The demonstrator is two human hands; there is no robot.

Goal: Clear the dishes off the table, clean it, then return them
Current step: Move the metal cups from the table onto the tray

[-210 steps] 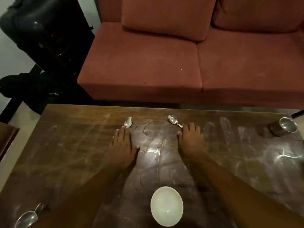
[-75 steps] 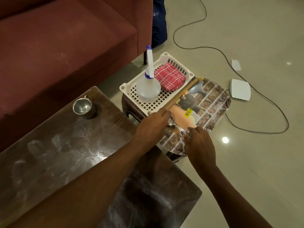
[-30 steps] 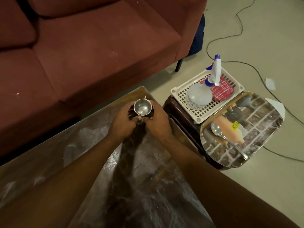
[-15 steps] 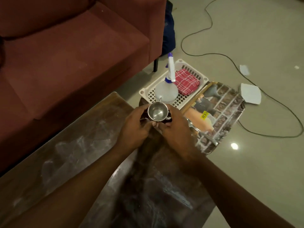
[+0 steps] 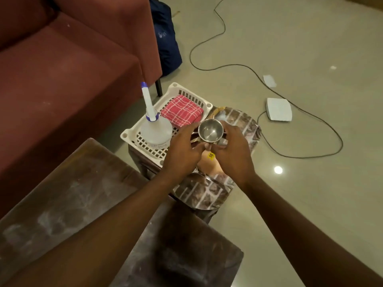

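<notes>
Leaving the dark wooden desk point(image 5: 83, 193), small shiny steel cup point(image 5: 211, 132) got above brick-patterned oval tray point(image 5: 207, 196); left grip point(image 5: 184, 152), right grip point(image 5: 232, 154) both clasped it, set-down due

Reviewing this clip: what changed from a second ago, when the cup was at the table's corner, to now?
The left hand and right hand, both gripping the steel cup, carried it off the table and rightward. They now hold it over the patterned tray. The white basket, spray bottle and red cloth stayed put.
</notes>
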